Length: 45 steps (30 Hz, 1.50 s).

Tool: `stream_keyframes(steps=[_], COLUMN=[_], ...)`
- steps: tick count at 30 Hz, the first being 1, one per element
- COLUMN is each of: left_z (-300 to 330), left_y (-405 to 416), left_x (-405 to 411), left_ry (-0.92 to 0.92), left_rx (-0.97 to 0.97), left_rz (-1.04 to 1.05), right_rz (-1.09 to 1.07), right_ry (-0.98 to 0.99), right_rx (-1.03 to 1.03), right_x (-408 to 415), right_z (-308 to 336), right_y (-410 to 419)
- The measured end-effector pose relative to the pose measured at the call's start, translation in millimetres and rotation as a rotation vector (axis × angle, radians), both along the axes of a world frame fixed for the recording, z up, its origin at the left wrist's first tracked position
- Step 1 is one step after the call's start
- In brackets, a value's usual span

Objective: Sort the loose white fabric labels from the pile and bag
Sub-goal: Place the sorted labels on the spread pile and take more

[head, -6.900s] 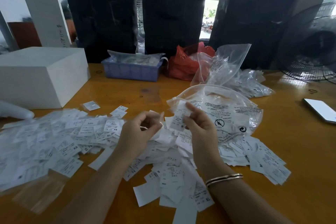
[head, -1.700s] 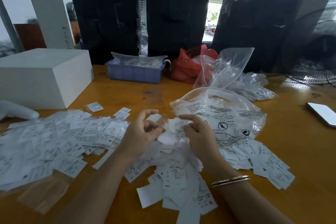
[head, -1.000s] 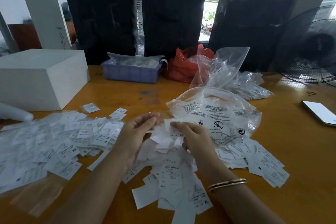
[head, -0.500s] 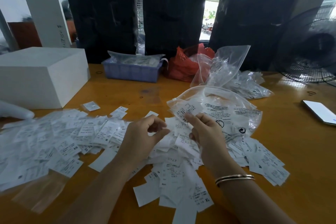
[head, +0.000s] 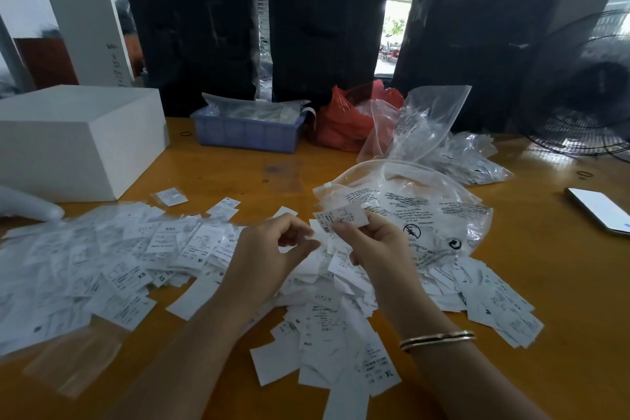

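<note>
White labels with black print, orange-brown table, blue tray, red bag

Labels left on table, bag right, box behind

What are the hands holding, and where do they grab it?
The right hand pinches one white label by its lower edge between thumb and fingers. The left hand has curled fingers, but holds nothing that shows.
</note>
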<state>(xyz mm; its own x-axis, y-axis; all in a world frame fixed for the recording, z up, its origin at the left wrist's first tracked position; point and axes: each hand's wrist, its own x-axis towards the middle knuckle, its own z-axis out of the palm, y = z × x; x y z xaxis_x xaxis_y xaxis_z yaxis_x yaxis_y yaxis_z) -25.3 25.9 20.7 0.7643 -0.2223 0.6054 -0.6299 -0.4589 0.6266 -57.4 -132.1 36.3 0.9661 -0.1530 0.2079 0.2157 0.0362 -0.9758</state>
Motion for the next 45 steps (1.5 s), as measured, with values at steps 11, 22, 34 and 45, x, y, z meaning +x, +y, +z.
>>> stream_keyframes(steps=[11, 22, 34, 45], left_z=[-0.6, -4.5, -2.4, -4.8], left_y=[0.2, 0.7, 5.0, 55.8], left_x=[0.7, 4.1, 6.9, 28.6], left_ry=[0.01, 0.254, 0.351, 0.08], left_rx=[-0.025, -0.067, -0.245, 0.077], left_rz=[-0.001, -0.118, -0.064, 0.708], right_rz=[0.045, -0.033, -0.011, 0.02], right_ry=[-0.056, -0.112, -0.277, 0.051], right_rx=[-0.074, -0.602, -0.791, -0.068], right_x=[-0.5, 4.1, 4.3, 13.8], right_z=[-2.5, -8.7, -19.5, -17.5], right_y=[-2.5, -5.6, -1.1, -8.2])
